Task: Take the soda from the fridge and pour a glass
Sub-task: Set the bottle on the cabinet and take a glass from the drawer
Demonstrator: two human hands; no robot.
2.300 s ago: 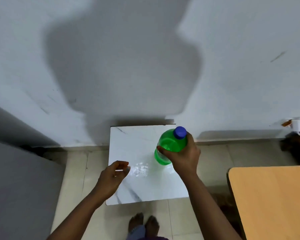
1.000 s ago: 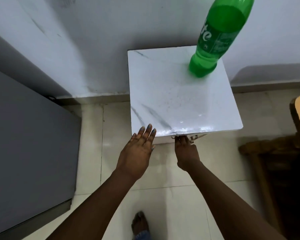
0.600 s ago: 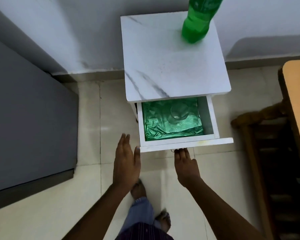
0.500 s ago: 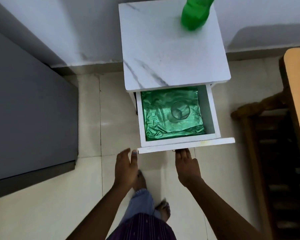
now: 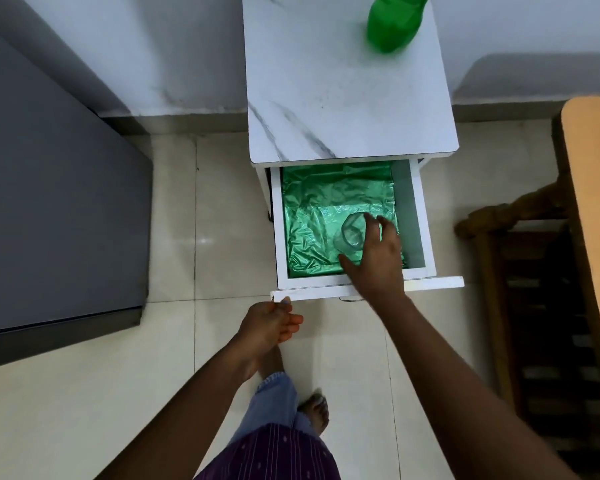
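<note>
From the head camera I count one green soda bottle (image 5: 392, 22), standing on the far corner of the white cabinet (image 5: 343, 98). The one drawer (image 5: 417, 216) is pulled out, lined with green foil (image 5: 312, 216), and one clear glass (image 5: 351, 233) stands inside. The right hand (image 5: 378, 258) is spread around this glass, fingers apart. The left hand (image 5: 269, 325) is loosely curled, holding nothing, at the front left corner of the drawer.

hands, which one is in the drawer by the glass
The right hand, reaching into the open drawer at the glass; the left hand sits outside, below the drawer front.
</note>
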